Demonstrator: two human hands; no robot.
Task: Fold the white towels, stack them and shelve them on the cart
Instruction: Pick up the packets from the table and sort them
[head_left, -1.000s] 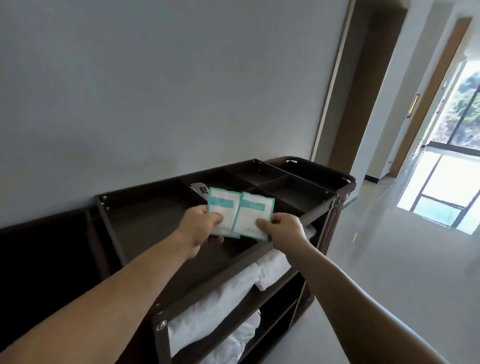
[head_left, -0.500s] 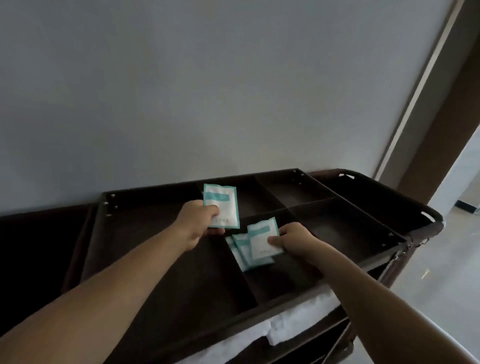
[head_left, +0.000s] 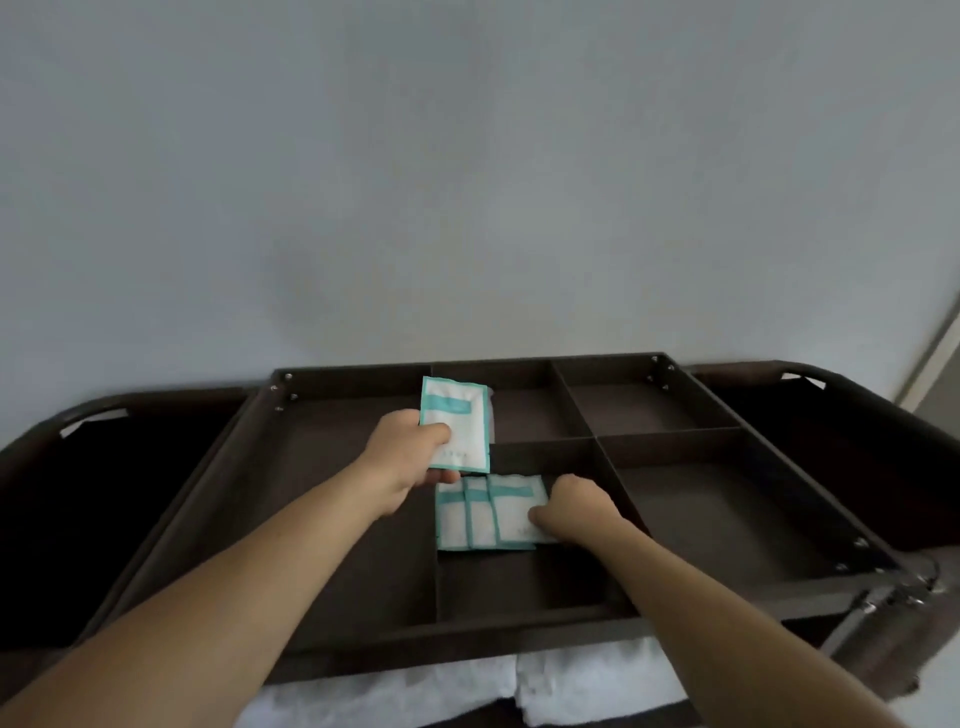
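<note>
Under the front rail of the dark brown metal housekeeping cart, at the very bottom of the view, lie the soft white towels: two pale, slightly rumpled bundles side by side on a shelf, with a dark seam between them (only their upper strip shows, so the folds cannot be judged). Neither hand touches them; both forearms pass above them and the fingers are well beyond, over the cart's divided top tray. The left hand pinches a flat white sachet with a teal border, thumb on its face and fingers beneath its lower edge, holding it nearly upright above the divider at the back of the tray. Behind that sachet a pale packet peeks out, too hidden to identify. Three matching teal-edged sachets lie overlapping in a row in the near middle compartment, against its left wall. The right hand rests knuckles-up on the rightmost of them, fingers bent with the tips on its face; the thumb is hidden, so whether it grips or only presses cannot be told. A plain grey wall rises behind the cart.
</note>
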